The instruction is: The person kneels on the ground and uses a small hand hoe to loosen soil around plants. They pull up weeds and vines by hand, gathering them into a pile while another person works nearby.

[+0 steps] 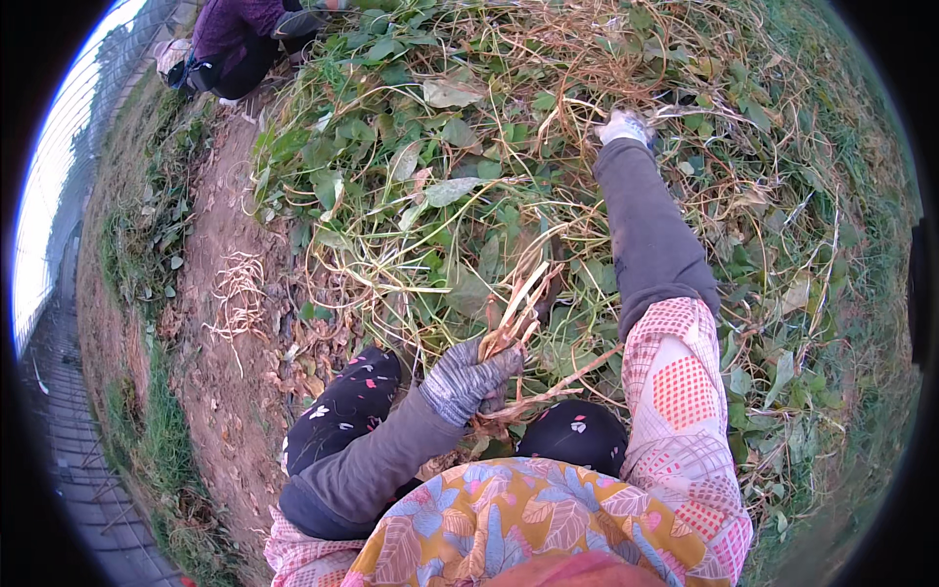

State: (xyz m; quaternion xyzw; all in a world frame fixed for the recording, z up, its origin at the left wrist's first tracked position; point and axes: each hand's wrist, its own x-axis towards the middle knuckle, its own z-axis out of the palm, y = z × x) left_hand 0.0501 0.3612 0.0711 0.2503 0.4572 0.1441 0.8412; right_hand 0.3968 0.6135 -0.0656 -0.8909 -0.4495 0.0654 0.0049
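Note:
My left hand [468,380], in a grey knit glove, is closed on a bundle of long, pale dry bean pods [516,305] held over my knees at the lower middle. My right hand [624,131], in a pale glove, is stretched far forward into the tangle of green leaves and dry vines [460,137] at the upper right. Its fingers are curled down among the stems, and what they grip is hidden. A long brownish stem [577,377] lies below my left hand.
A loose pile of pale pods [238,303] lies on the dirt path [215,196] at my left. Another person in a purple top [230,34] crouches at the upper left. A paved strip [64,450] and a translucent curved wall [54,225] run along the far left.

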